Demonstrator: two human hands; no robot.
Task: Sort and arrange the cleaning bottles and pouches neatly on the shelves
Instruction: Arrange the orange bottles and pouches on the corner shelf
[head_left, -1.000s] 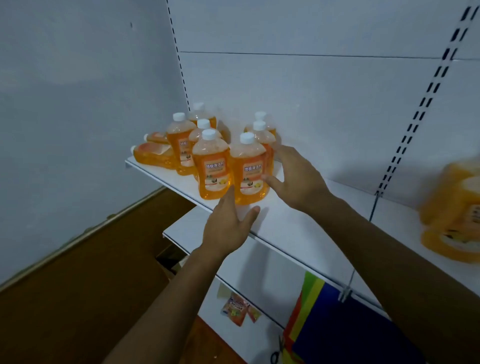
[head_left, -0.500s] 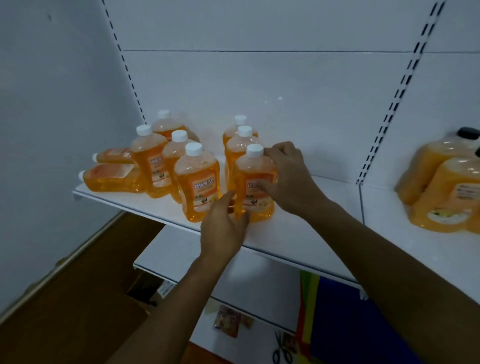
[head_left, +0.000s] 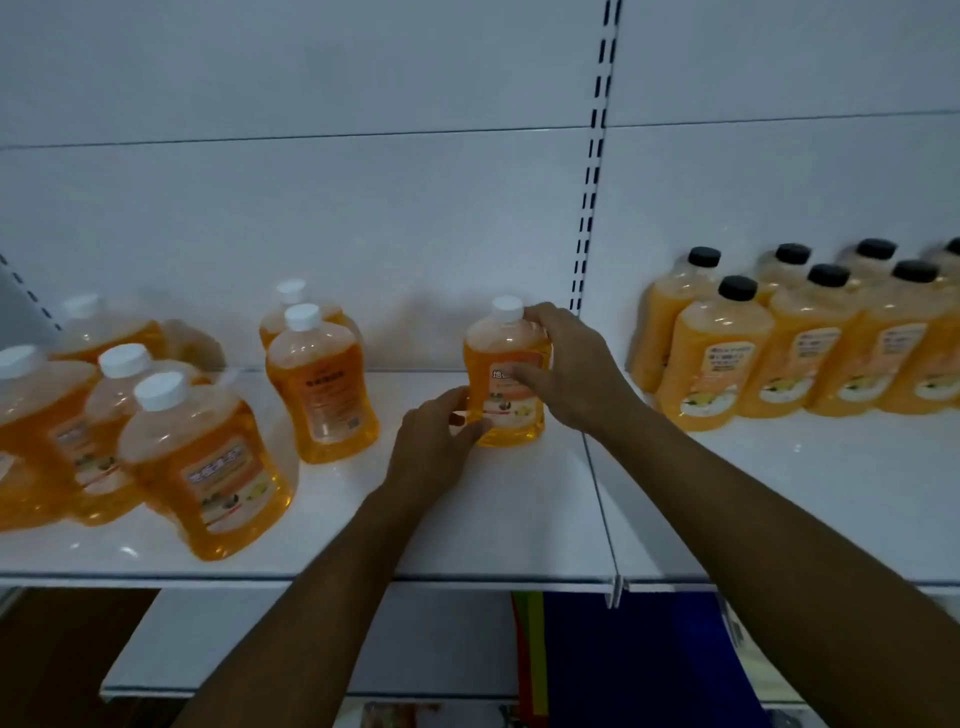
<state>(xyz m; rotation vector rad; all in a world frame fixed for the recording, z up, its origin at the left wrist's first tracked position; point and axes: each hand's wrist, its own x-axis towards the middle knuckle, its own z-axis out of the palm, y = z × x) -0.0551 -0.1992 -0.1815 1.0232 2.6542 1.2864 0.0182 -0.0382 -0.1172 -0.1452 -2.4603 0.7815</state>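
Note:
An orange white-capped bottle (head_left: 497, 353) stands upright on the white shelf (head_left: 467, 540), near the upright post. My right hand (head_left: 569, 371) grips its shoulder and right side. My left hand (head_left: 434, 447) holds its lower left side with curled fingers. Two more white-capped bottles (head_left: 319, 384) stand one behind the other to the left. A cluster of several white-capped bottles (head_left: 202, 462) fills the far left of the shelf.
Several orange black-capped bottles (head_left: 727, 358) stand in rows on the right shelf section, past the slotted post (head_left: 589, 208). A lower white shelf (head_left: 311, 644) and a coloured cloth or bag (head_left: 623, 654) show beneath. Bare shelf surface lies between the groups.
Both hands have carried one white-capped bottle to the right, away from the cluster, and it now stands near the post. The view has swung right, showing the black-capped bottles.

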